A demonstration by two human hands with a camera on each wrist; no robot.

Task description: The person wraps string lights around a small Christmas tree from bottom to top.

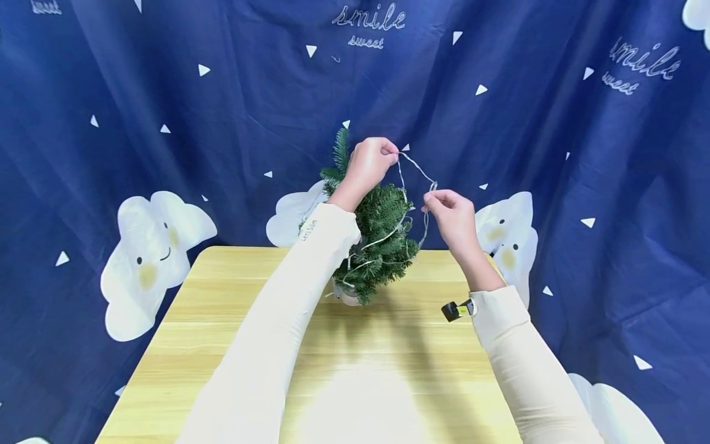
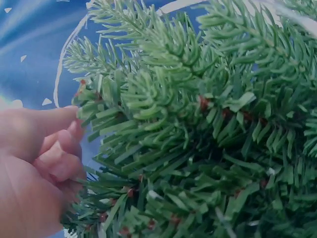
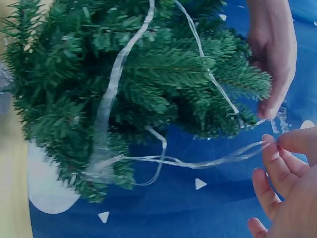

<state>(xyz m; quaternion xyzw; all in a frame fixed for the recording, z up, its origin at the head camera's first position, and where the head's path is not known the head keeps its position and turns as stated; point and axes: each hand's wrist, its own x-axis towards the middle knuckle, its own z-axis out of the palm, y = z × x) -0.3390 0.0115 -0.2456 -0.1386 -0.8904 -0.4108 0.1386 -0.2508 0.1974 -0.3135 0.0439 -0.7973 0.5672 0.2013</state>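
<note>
A small green artificial Christmas tree [image 1: 383, 216] stands toward the back of the table, with a thin clear string of lights [image 3: 198, 162] looped over its branches. Beside the upper part of the tree, my left hand [image 1: 373, 161] pinches the string between thumb and finger. To the right of the tree, my right hand [image 1: 452, 216] pinches another stretch of it, and a slack loop runs between the hands. In the left wrist view, branches [image 2: 163, 119] hide part of my left hand [image 2: 39, 163]. The right wrist view has my right hand [image 3: 290, 173] holding the strands at its fingertips.
The light wooden table [image 1: 249, 290] carries the tree, whose pale base [image 1: 350, 300] shows below the branches. Behind hangs a blue curtain [image 1: 249, 92] with clouds and triangles. A black strap piece [image 1: 452, 311] sticks out at the right wrist.
</note>
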